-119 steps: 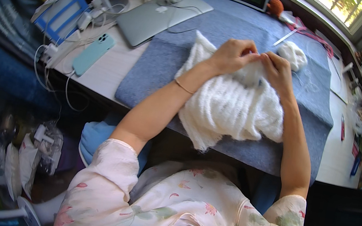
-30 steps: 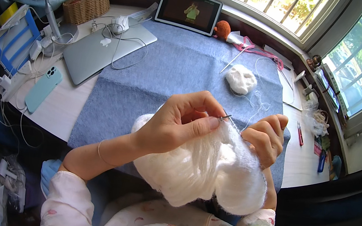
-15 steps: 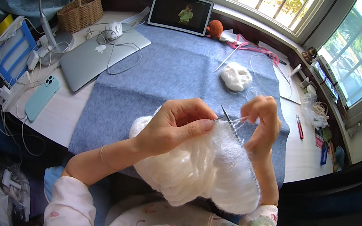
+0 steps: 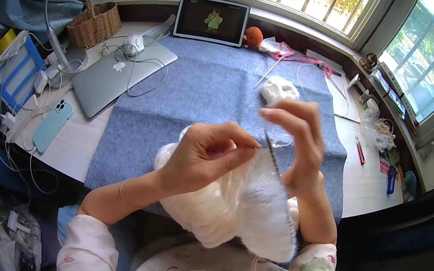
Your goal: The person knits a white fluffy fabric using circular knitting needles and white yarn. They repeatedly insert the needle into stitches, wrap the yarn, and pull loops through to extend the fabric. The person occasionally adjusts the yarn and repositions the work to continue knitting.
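A pinch of my left hand [image 4: 207,157], thumb against forefinger, holds the edge of white fluffy knitting [image 4: 267,214] near a needle tip. The dark knitting needle [image 4: 272,145] slants along the knitting's right edge, its point bare at the top, stitches running down it. My right hand [image 4: 302,145] is at the needle's right side, its thumb side against the shaft. Its upper fingers are lifted, bent leftward and blurred by motion. Loose cream yarn [image 4: 193,207] hangs in a thick bundle beneath my left hand. A white yarn ball [image 4: 280,88] lies beyond my right hand.
A blue-grey cloth [image 4: 135,138] covers the table's middle. Left are a laptop [image 4: 117,74], phone [image 4: 53,124], cables and wicker basket [image 4: 94,27]. A tablet [image 4: 212,20] stands at the back; a red cutter [image 4: 360,151] and blue-handled tool [image 4: 391,179] lie right.
My right hand has lifted and swung left over the needle tip, its fingers uncurling. The knitting and needle have shifted slightly left. My left hand keeps its pinch.
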`<action>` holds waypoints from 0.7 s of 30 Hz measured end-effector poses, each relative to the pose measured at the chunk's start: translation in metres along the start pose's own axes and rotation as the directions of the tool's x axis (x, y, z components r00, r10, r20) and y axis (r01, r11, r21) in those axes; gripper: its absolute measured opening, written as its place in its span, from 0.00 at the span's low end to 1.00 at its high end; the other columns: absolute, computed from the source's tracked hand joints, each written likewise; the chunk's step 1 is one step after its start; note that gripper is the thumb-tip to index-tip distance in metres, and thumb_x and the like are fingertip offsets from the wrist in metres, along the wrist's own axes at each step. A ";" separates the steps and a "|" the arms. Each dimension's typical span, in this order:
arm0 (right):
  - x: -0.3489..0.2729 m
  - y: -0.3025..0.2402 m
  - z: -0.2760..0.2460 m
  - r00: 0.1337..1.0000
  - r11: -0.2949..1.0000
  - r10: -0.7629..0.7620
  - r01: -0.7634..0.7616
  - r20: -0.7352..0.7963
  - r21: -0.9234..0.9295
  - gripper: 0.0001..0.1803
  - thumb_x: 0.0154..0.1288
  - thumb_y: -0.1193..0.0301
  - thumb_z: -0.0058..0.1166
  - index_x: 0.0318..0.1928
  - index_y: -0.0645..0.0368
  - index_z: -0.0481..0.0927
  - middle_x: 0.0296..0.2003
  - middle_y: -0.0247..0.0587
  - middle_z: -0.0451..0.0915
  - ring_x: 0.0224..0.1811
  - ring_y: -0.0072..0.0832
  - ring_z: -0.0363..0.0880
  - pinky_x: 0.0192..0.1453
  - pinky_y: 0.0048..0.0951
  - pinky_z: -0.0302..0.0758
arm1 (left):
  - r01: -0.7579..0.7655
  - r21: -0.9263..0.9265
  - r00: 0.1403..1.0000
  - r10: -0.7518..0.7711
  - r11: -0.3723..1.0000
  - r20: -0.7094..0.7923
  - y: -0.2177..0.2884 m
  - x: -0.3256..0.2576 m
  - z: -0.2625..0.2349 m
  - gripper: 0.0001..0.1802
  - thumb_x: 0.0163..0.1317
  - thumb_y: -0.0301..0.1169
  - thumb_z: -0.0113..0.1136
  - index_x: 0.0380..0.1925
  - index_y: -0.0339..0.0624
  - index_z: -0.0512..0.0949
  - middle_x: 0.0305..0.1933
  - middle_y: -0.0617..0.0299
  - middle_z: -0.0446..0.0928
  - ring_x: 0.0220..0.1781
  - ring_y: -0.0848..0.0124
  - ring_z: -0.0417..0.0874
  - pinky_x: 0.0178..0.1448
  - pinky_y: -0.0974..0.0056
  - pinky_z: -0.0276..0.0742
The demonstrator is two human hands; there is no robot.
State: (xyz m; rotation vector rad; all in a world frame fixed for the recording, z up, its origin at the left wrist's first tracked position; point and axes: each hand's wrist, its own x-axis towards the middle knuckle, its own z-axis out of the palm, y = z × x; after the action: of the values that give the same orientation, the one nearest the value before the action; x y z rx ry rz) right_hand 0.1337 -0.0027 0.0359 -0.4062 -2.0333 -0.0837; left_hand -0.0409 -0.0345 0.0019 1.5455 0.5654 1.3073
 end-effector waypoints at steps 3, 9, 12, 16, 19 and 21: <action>-0.001 0.003 -0.009 0.981 0.977 -0.084 0.047 -0.174 -0.208 0.26 0.40 0.48 0.60 0.31 0.58 0.82 0.26 0.37 0.73 0.29 0.29 0.68 0.34 0.27 0.63 | -0.205 0.382 0.968 0.244 0.901 -0.057 0.009 0.013 -0.015 0.06 0.53 0.22 0.60 0.32 0.41 0.78 0.17 0.72 0.69 0.15 0.87 0.59 0.18 0.75 0.53; 0.060 0.005 -0.053 0.875 0.842 -0.443 0.329 -0.198 -0.428 0.13 0.49 0.66 0.63 0.32 0.60 0.77 0.28 0.39 0.73 0.30 0.26 0.72 0.30 0.22 0.72 | -0.738 0.673 0.366 0.806 -0.053 0.465 0.088 0.082 -0.029 0.09 0.52 0.24 0.61 0.36 0.42 0.78 0.29 0.62 0.79 0.24 0.77 0.76 0.23 0.77 0.70; 0.079 0.009 -0.079 0.684 0.672 -0.720 0.646 -0.117 -0.362 0.17 0.41 0.65 0.67 0.29 0.61 0.77 0.26 0.39 0.73 0.28 0.27 0.70 0.26 0.22 0.69 | -0.801 0.567 0.145 0.857 -0.192 0.495 0.108 0.087 -0.014 0.11 0.51 0.24 0.62 0.37 0.40 0.78 0.29 0.62 0.77 0.24 0.76 0.77 0.22 0.77 0.72; 0.030 -0.011 -0.027 0.905 0.909 -0.324 0.217 -0.275 -0.357 0.16 0.37 0.60 0.66 0.25 0.55 0.78 0.22 0.31 0.70 0.26 0.24 0.64 0.30 0.26 0.57 | -0.571 0.815 0.606 0.619 -0.099 0.499 0.078 0.028 -0.008 0.11 0.49 0.27 0.64 0.35 0.43 0.79 0.26 0.68 0.76 0.21 0.78 0.74 0.20 0.74 0.69; -0.013 0.007 -0.010 0.965 0.937 -0.197 0.133 -0.173 -0.323 0.13 0.38 0.62 0.61 0.25 0.55 0.79 0.23 0.29 0.72 0.25 0.25 0.64 0.33 0.27 0.56 | -0.562 0.608 0.822 0.464 0.561 0.331 0.026 0.027 -0.012 0.08 0.50 0.21 0.61 0.32 0.37 0.77 0.27 0.57 0.77 0.23 0.71 0.79 0.25 0.71 0.73; -0.022 0.003 -0.002 0.973 0.945 -0.142 0.079 -0.181 -0.318 0.13 0.38 0.61 0.60 0.26 0.55 0.79 0.23 0.31 0.72 0.25 0.25 0.66 0.34 0.26 0.57 | -0.308 0.414 0.947 0.234 0.857 0.222 0.011 0.021 -0.013 0.07 0.54 0.20 0.59 0.34 0.36 0.77 0.30 0.60 0.77 0.28 0.79 0.78 0.29 0.75 0.72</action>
State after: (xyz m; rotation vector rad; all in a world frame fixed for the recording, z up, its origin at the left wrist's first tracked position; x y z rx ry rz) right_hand 0.1455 -0.0061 0.0168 -0.4572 -1.8425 -0.4994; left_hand -0.0493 -0.0167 0.0204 2.1587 0.5810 1.2982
